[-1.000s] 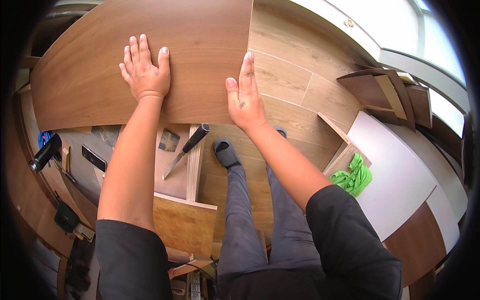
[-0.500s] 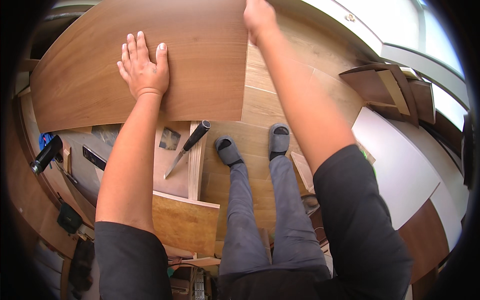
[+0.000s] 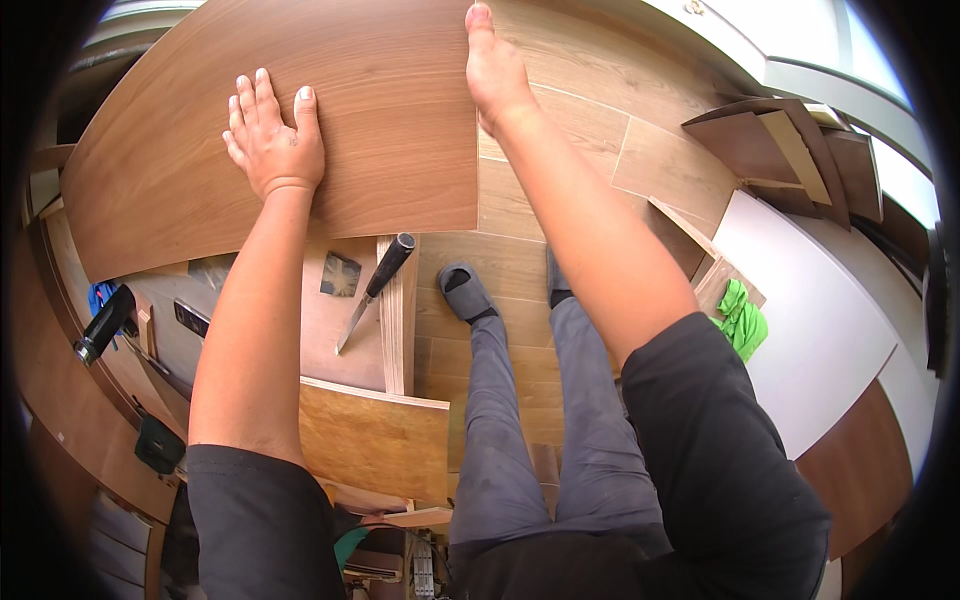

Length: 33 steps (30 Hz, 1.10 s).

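My left hand lies flat, its fingers spread, on a large brown wood-grain panel. At the panel's right edge is my right hand. Its thumb points away along the edge, and the other fingers are mostly hidden, seemingly curled round the edge. The panel's near side overhangs a workbench. Below that side, a chisel-like tool with a black handle and a narrow metal blade leans over the bench top, near a small dark patterned square.
A black cylindrical tool and a phone-like device lie at the left. Brown board offcuts lean at the far right, beyond a white panel and a green cloth. My slippered feet stand on the wood-look floor.
My right hand has come nearer along the panel's edge, and its thumb now shows. My left hand stays flat on the panel. The whole view has shifted slightly.
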Each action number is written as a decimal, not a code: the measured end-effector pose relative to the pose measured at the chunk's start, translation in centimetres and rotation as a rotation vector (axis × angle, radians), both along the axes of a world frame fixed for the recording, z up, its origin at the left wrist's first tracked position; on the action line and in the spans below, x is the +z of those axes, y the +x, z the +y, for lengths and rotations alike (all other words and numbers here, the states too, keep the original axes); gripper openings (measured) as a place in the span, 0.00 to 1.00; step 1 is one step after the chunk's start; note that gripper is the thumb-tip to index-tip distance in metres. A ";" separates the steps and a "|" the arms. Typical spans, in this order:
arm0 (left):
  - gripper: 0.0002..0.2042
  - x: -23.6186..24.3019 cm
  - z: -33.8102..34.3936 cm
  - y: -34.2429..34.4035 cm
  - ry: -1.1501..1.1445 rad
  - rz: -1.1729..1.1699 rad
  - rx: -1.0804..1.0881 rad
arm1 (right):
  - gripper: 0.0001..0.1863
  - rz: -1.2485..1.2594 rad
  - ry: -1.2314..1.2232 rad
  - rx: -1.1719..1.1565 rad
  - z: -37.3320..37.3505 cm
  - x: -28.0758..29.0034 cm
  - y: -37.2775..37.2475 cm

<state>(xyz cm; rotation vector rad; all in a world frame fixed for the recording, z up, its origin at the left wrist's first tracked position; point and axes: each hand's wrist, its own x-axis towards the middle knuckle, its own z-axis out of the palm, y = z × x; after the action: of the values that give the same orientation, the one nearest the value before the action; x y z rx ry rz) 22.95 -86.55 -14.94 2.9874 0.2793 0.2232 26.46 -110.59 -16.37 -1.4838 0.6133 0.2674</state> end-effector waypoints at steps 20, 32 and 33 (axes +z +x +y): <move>0.35 0.2 0.0 0.0 -0.023 0.006 -0.001 | 0.35 0.174 0.059 0.070 0.6 1.8 -19.7; 0.35 0.3 -0.2 0.1 -0.042 -0.008 -0.019 | 0.22 0.328 0.132 0.102 -0.3 0.2 -26.3; 0.35 0.3 -0.2 0.0 -0.039 -0.010 -0.021 | 0.20 0.348 0.161 0.145 -1.2 0.3 -26.2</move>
<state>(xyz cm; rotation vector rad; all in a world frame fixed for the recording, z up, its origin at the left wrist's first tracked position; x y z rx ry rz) 22.92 -86.73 -14.63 2.9486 0.2485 0.2273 0.30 -111.75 -16.12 -1.3369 0.7426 0.6826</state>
